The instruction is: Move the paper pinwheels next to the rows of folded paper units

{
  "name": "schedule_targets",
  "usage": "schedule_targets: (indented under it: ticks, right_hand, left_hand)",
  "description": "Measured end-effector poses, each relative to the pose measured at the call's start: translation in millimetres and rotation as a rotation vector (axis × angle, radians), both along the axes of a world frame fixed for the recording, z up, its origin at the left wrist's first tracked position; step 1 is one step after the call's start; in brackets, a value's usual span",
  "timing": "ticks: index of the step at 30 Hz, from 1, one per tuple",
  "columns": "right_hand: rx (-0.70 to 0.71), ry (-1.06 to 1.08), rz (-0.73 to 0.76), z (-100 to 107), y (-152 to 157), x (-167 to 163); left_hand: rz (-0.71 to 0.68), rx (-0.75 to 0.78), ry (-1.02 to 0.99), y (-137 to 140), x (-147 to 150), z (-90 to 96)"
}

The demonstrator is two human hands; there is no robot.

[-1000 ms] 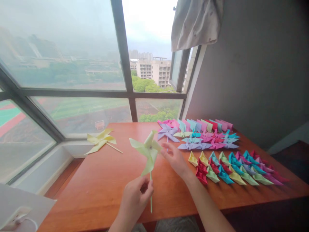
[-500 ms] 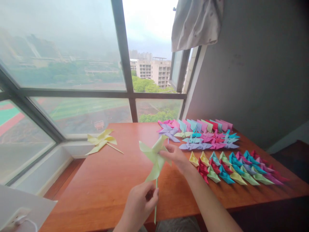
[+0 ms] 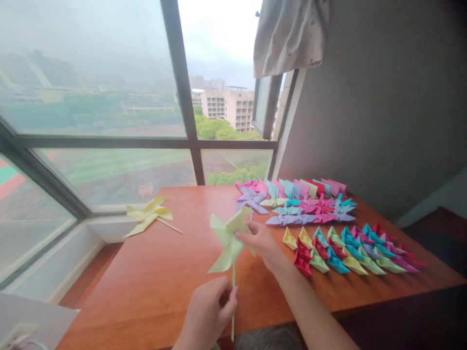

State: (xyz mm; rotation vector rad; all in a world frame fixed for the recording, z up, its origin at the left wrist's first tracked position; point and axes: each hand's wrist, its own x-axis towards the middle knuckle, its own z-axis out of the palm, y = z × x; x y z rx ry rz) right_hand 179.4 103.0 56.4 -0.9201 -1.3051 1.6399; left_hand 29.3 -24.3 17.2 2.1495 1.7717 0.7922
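Note:
A pale green paper pinwheel [image 3: 228, 237] stands upright in front of me, above the table. My left hand [image 3: 208, 308] is closed in a pinch around its thin green stick, which continues below the fingers. My right hand [image 3: 265, 245] comes in from the right and grips a blade near the hub; the fingertips behind the paper are hidden. Further left, a yellow paper pinwheel [image 3: 149, 215] on a pale stick lies at the table's far left edge. A lilac pinwheel [image 3: 251, 199] lies beyond my right hand.
Folded paper boats [image 3: 352, 265] in several colours line the right of the wooden table [image 3: 146, 287]. Behind them sit rows of folded paper pieces [image 3: 292, 219]. A window [image 3: 98, 141] borders the far side, a grey wall [image 3: 383, 112] the right. A socket [image 3: 20, 335] is at lower left.
The camera view has turned slightly right. My right fingers have shifted closer to the pinwheel's hub, and its blades have turned a little. My left hand keeps its hold on the stick.

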Motion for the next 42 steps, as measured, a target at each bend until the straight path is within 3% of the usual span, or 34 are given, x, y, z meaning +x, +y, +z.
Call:
schedule_targets:
  ticks: [11, 23, 34, 42]
  right_hand:
    - [0.022, -0.040, 0.179, 9.9, 5.2, 16.6]
    - [0.048, -0.132, 0.051, 5.3, -10.6, 6.9]
    - [-0.032, 0.006, 0.036, 7.6, -10.4, 6.1]
    - [-0.017, -0.017, 0.009, 2.4, -9.2, 0.1]
  left_hand:
    - [-0.040, 0.002, -0.005, -5.3, -1.9, -1.1]
    - [-0.004, -0.012, 0.003, -4.9, 0.2, -1.9]
    - [-0.023, -0.038, -0.015, -7.0, 4.7, -2.2]
    - [-0.029, -0.058, -0.031, -7.8, 5.6, -2.1]
